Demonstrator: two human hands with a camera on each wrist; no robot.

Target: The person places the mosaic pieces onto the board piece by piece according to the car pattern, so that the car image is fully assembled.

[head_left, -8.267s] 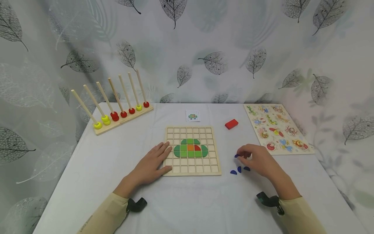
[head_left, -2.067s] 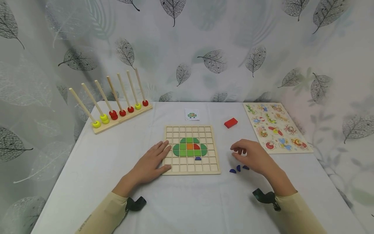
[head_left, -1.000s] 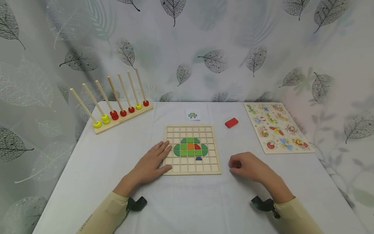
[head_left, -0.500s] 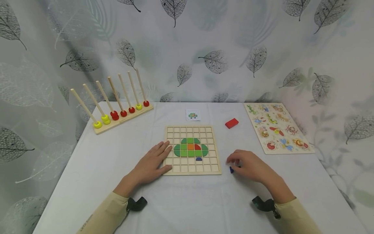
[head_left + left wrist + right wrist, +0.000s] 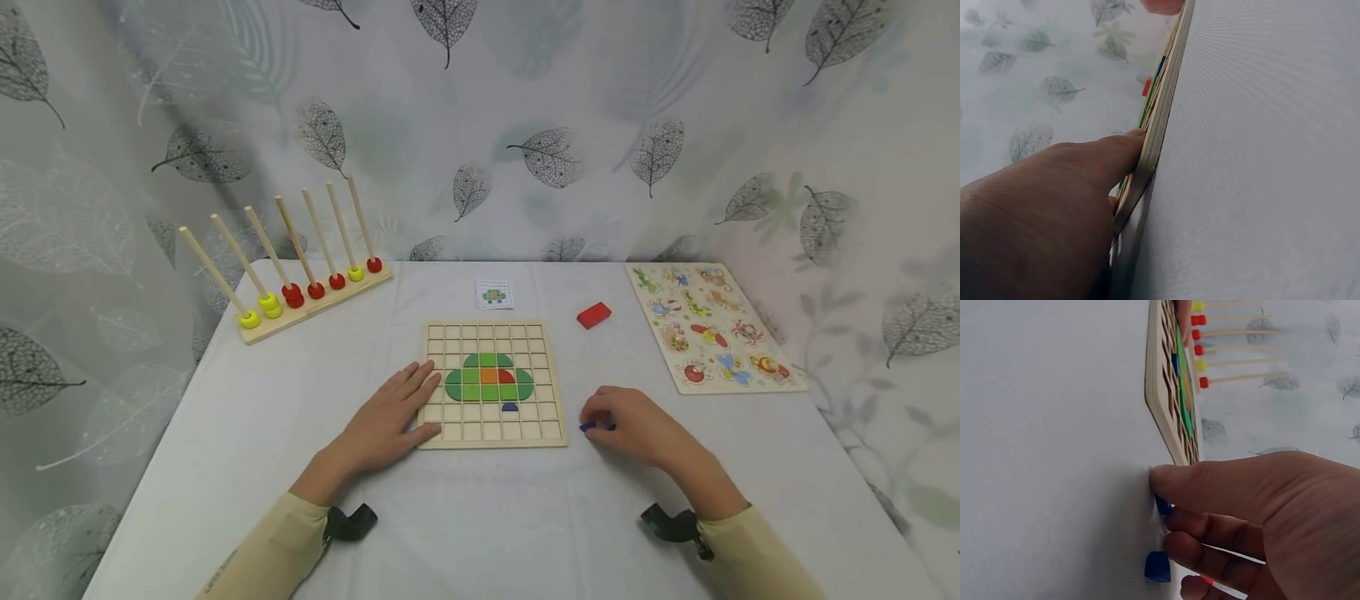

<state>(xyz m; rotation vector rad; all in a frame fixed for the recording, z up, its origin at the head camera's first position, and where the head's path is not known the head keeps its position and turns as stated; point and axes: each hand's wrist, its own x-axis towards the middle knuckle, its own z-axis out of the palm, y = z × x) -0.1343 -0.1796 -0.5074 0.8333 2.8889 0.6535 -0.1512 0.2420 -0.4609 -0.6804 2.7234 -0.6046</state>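
Observation:
My left hand [image 5: 390, 412] lies flat with straight fingers along the left edge of the wooden grid board [image 5: 491, 444]; in the left wrist view its thumb [image 5: 1119, 153] meets the board's rim. Green, orange and red tiles [image 5: 489, 392] form a shape in the grid, and one blue half-round tile [image 5: 510, 407] sits in a cell just below it. To the right of the board, my right hand [image 5: 633, 425] pinches another blue half-round tile [image 5: 1163, 505] between thumb and fingers, low over the cloth. A further blue tile [image 5: 1158, 567] lies beside the fingertips, partly covered from the head view.
Behind the board lies a small pattern card [image 5: 494, 295]. A red block [image 5: 594, 315] is to its right, and an animal puzzle board [image 5: 716, 329] rests at the far right. At the back left stands a peg stand [image 5: 318, 308] with red and yellow beads.
One blue tile has gone from beside the right hand into the grid since the oldest frame. The right hand then came down to the loose tiles and now pinches one. The left hand stays put.

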